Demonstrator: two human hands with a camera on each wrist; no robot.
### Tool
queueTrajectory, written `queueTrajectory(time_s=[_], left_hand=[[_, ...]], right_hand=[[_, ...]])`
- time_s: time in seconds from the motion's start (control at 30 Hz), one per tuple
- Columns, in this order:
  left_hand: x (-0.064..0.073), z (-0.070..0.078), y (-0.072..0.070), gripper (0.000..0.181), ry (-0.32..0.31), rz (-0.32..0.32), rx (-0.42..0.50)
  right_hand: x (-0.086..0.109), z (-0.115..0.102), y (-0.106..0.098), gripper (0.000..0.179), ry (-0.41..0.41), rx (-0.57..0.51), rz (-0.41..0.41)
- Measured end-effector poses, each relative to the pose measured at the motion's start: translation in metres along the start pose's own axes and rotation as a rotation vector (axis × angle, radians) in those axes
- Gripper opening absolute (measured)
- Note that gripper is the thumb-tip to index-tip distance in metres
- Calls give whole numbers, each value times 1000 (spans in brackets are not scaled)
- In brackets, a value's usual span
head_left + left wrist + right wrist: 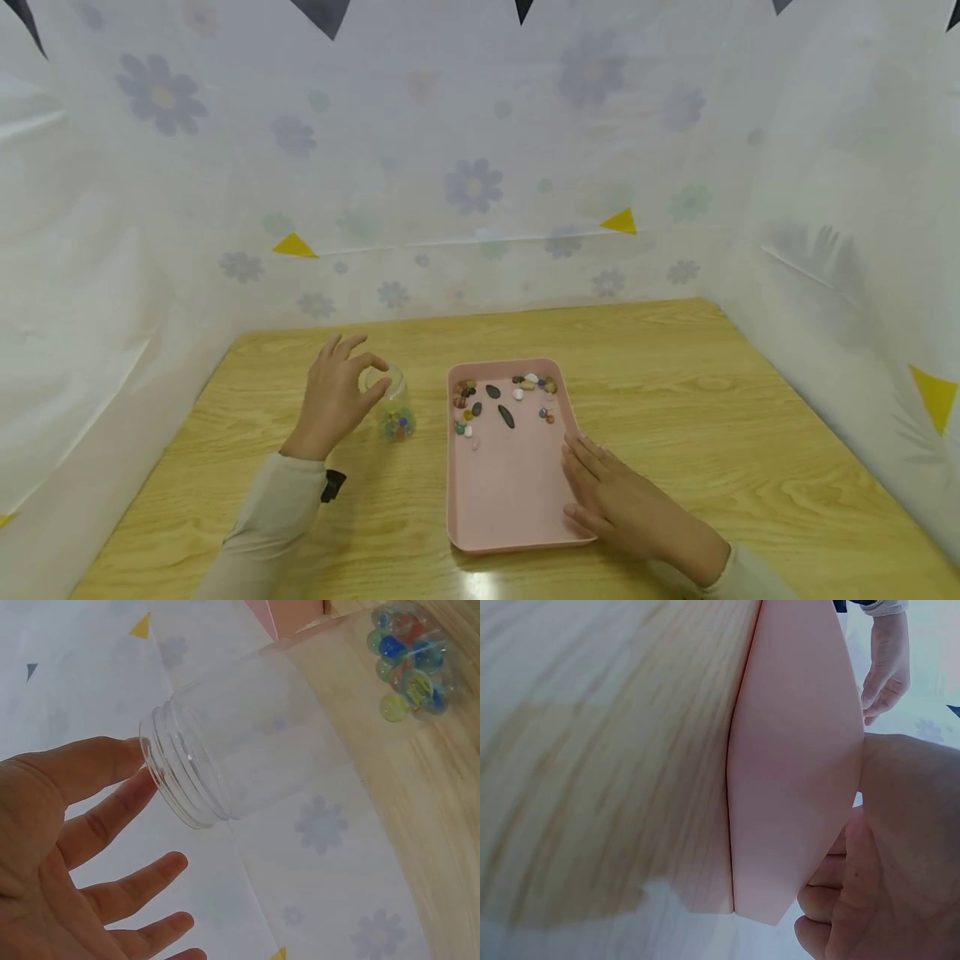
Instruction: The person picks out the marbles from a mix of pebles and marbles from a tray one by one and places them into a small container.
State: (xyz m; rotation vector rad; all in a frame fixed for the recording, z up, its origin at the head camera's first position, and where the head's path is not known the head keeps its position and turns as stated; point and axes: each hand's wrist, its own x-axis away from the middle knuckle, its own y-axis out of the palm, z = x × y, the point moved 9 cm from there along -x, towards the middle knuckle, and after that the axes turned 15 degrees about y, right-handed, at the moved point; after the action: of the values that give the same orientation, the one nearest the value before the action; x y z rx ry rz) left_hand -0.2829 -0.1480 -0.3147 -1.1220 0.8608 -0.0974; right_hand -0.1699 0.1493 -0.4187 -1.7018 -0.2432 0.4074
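My left hand is at the mouth of a clear jar, thumb and index fingertips right at its threaded rim. Nothing shows between those two fingertips, and the other fingers spread loosely. Several coloured glass marbles lie in the bottom of the jar. Beside it is a pink tray, whose right rim my right hand touches with fairly straight fingers, the thumb reaching over the inside. Toward the tray's far end lie dark oval stones, brown stones and small pale and coloured pebbles.
The wooden table holds the jar on the left and the tray near the middle. Flower-printed white curtain hangs along the back and both sides. Yellow triangles are on the curtain.
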Motion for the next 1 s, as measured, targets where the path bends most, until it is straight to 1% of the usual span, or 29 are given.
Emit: queueTrajectory(time_s=[0.1,0.27,0.33,0.47,0.6,0.77,0.87,0.93,1.0], left_hand=[[-9,6,-1,17,24,13,10],[-32,27,-1,17,96,29,20],[-42,36,1,17,127,34,25],[-61,53,10,16,171,35,55],[-78,71,24,16,215,8,81],[-97,95,46,18,266,-40,109],[-105,106,61,20,286,-71,128],[-109,111,73,20,287,-101,140],[-112,115,85,21,286,-132,134]], right_hand=[[0,1,0,66,3,-2,-6],[-1,1,2,66,5,-4,-20],[-1,1,2,66,3,-7,-18],[-1,2,3,66,-2,-4,-12],[0,3,5,67,8,-4,-17],[0,2,4,66,8,-14,-10],[0,2,2,65,2,-13,3],[0,1,1,65,-2,-13,13],[1,1,0,65,-7,-13,18]])
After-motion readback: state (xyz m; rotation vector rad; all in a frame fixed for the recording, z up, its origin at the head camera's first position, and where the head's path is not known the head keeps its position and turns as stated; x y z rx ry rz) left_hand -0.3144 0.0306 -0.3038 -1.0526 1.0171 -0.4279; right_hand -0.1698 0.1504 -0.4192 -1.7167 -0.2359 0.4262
